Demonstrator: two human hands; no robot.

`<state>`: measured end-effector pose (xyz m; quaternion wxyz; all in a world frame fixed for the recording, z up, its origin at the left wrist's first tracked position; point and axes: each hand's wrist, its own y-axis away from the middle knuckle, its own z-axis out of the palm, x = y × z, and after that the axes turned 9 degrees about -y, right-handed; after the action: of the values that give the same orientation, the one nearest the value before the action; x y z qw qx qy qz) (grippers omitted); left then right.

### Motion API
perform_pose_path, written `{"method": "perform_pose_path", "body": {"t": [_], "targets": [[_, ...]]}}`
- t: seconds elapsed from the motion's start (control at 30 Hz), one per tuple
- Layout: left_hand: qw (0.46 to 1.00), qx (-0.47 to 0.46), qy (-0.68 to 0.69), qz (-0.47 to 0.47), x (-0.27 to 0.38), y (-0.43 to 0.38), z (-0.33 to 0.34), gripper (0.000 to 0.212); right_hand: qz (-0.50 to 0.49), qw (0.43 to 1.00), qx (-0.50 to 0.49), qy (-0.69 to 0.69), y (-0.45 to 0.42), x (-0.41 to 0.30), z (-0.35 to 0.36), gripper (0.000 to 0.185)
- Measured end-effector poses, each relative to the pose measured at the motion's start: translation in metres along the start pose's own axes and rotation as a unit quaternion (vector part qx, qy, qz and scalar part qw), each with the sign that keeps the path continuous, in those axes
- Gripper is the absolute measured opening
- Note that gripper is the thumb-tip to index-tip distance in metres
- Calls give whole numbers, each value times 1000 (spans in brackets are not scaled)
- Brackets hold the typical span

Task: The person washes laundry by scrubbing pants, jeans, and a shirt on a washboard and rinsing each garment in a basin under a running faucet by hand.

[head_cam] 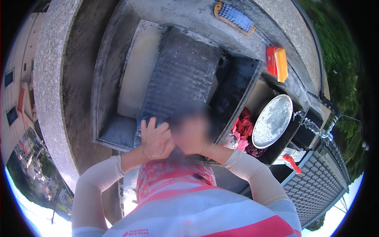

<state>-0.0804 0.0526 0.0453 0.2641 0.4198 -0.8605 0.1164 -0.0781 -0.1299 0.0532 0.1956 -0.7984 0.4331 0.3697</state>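
Over the near edge of a concrete wash trough (97, 118), my left hand (158, 140) is bent with its fingers curled. Bluish dark material (142, 121), perhaps wet cloth, shows beside those fingers; their grip on it is unclear. My right hand (191, 139) is close on the right, at a dark blurred patch. Blur hides its fingers and anything in them. Beyond both hands a ridged grey washboard slab (183, 68) slopes in the trough, wet with suds. Cloudy water (139, 71) lies left of the slab.
A scrubbing brush (235, 17) lies bristles up on the far ledge, near red (271, 60) and orange (281, 65) blocks. In the right basin are a round metal basin (272, 121) with sudsy water and red and pink clothes (244, 124). Water runs from a tap (327, 134).
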Motion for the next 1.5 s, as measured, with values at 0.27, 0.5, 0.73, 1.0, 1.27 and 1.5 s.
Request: {"method": "perform_pose_path", "body": {"t": [0.27,0.5,0.73,1.0,1.27,1.5], "targets": [[1000,-20,13,-20,-5,-15,-3,18,-6,999,7,-33,7,28,17,20],[998,-50,5,-26,-12,-27,-4,20,-19,994,68,-78,6,40,30,15],[997,-44,32,-52,-12,-36,-4,16,-12,991,112,-72,0,42,26,16],[997,-1,18,-81,-9,-38,0,22,57,982,138,-117,-9,40,14,20],[961,117,20,-252,-17,-35,20,45,212,948,191,-141,-39,51,22,39],[937,180,18,-297,-12,-22,25,48,398,850,-27,-343,-3,59,-16,75]]}}
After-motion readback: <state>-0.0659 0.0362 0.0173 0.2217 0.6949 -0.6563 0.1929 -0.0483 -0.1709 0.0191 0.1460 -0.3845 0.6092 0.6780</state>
